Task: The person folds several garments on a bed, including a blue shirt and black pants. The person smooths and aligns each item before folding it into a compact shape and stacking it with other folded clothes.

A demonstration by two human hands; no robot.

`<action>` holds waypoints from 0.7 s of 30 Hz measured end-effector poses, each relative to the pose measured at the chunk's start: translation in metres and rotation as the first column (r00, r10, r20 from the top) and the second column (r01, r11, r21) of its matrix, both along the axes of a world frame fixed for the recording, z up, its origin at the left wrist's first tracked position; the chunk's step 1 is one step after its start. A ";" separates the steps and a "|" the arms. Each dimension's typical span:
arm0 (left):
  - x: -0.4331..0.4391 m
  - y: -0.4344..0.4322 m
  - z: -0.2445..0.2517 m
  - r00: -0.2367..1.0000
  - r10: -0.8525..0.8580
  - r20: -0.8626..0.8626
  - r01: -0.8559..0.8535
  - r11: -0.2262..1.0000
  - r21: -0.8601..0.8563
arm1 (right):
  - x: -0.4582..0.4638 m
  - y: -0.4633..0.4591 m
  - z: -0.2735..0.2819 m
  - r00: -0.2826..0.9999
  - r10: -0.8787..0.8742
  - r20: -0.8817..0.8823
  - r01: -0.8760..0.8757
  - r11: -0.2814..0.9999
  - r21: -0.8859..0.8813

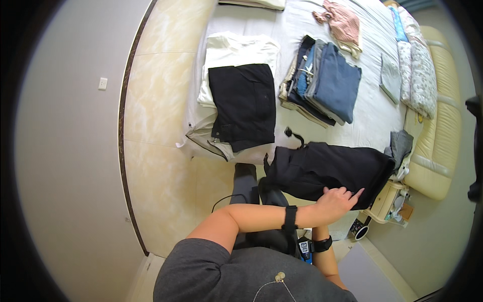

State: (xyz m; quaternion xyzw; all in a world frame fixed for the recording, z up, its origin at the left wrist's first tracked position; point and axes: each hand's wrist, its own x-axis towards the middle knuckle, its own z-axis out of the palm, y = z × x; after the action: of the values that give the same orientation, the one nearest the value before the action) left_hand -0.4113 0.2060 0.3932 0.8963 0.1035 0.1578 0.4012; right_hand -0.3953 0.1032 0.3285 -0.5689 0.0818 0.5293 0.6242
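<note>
Black trousers (pixel 328 166), apparently folded, lie across the bed's near edge and extend past it towards me. A black strap (pixel 296 135) sticks out at their far side. My left hand (pixel 337 204) reaches across to the right, its bent fingers on the trousers' near edge and one finger stretched out over the cloth; its thumb is hidden. My right forearm passes under my left wrist, and the right hand is hidden behind it. To the left, another folded black garment (pixel 245 104) lies partly over white shirts (pixel 241 49).
A stack of folded trousers (pixel 337 83), the top pair blue, and a pink striped garment (pixel 343 24) lie on the bed (pixel 371 83). A grey garment (pixel 400 147) touches the right end. Beyond the bed's near right corner stands a cream nightstand (pixel 382 202) with small items.
</note>
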 end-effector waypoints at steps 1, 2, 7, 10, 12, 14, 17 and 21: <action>0.004 -0.006 0.008 0.997 -0.075 0.015 0.075 0.997 0.035 | 0.008 -0.010 0.008 0.992 -0.083 -0.091 0.089 0.994 0.059; 0.005 -0.010 0.015 0.989 -0.006 0.150 0.000 0.999 0.042 | 0.019 -0.018 0.015 0.974 -0.151 -0.171 0.173 0.977 0.123; -0.031 0.001 0.036 0.741 -0.205 0.639 0.404 0.897 -0.180 | 0.106 -0.049 0.040 0.891 -0.357 -0.279 0.448 0.785 0.428; -0.063 0.032 0.028 0.770 0.110 0.629 0.014 0.982 -0.188 | 0.136 -0.079 0.046 0.861 -0.481 -0.166 0.485 0.678 0.553; -0.069 0.051 0.015 0.887 0.194 0.419 -0.153 0.980 -0.130 | 0.148 -0.099 0.045 0.871 -0.432 -0.232 0.474 0.617 0.629; -0.057 0.049 0.007 0.953 0.148 0.265 -0.134 0.989 -0.071 | 0.158 -0.116 0.043 0.892 -0.364 -0.269 0.439 0.550 0.710; -0.025 0.022 0.013 0.980 -0.007 0.200 0.014 0.999 -0.035 | 0.169 -0.140 0.043 0.871 -0.335 -0.358 0.488 0.515 0.705; 0.033 -0.023 0.040 0.947 -0.239 0.217 0.224 0.970 0.090 | 0.185 -0.169 0.056 0.864 -0.346 -0.366 0.500 0.503 0.705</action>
State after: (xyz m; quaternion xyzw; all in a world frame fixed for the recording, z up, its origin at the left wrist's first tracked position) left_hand -0.3788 0.1834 0.4332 0.8909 -0.0540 0.2137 0.3971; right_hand -0.2102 -0.0659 0.3848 -0.1526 0.0360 0.3894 0.9076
